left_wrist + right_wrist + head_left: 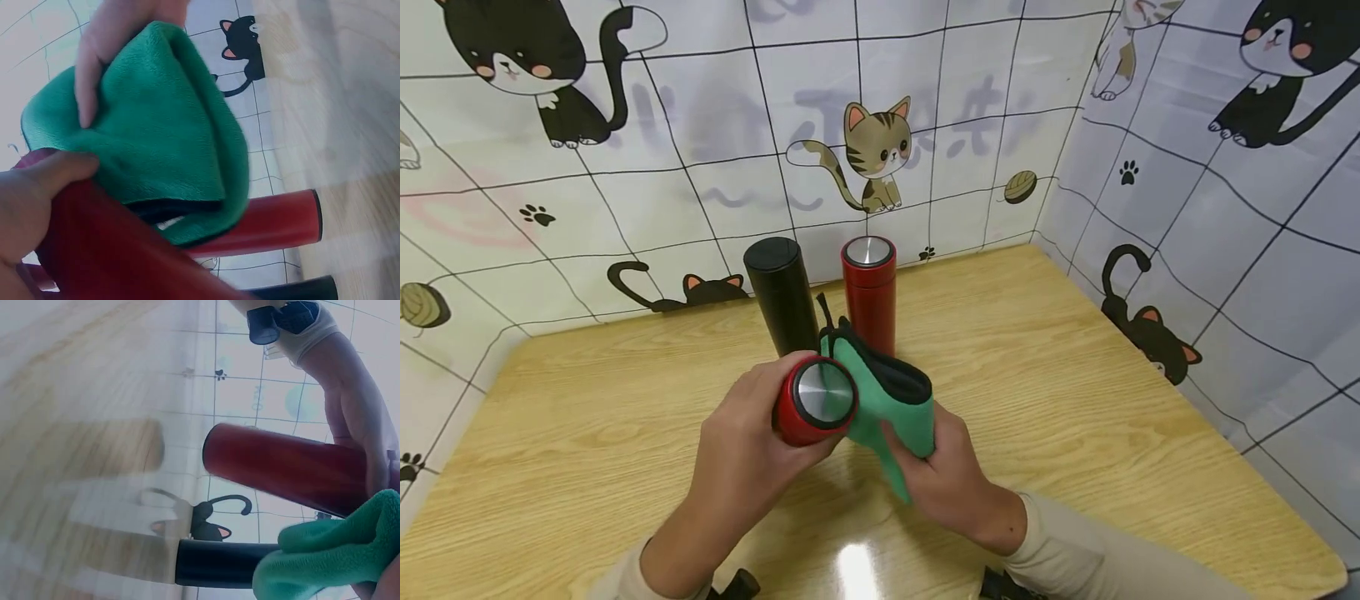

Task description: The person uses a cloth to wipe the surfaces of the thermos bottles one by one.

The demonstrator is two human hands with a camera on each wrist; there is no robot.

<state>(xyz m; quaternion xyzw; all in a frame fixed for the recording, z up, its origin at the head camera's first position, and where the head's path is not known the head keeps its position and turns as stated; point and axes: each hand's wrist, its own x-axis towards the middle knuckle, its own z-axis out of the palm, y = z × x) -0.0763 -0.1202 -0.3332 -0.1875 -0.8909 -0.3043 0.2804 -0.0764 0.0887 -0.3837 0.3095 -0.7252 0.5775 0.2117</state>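
Observation:
My left hand (737,442) grips a red thermos bottle (825,394) with a shiny silver lid, fingers wrapped round its upper body. The right wrist view shows this bottle (275,464) tilted, its base a little above the table. In my right hand (943,479) is a folded green cloth (868,392) with a black side and a black loop, pinched between thumb and fingers. The cloth lies close beside the lid; in the left wrist view its fuzzy green face (156,125) shows. Whether it touches the bottle I cannot tell.
Behind the hands stand a black bottle (778,292) and a second red bottle (872,308), both upright on the wooden table (1037,375). A cat-patterned sheet (715,125) hangs behind and at the right. Small dark objects (741,583) lie by the near edge.

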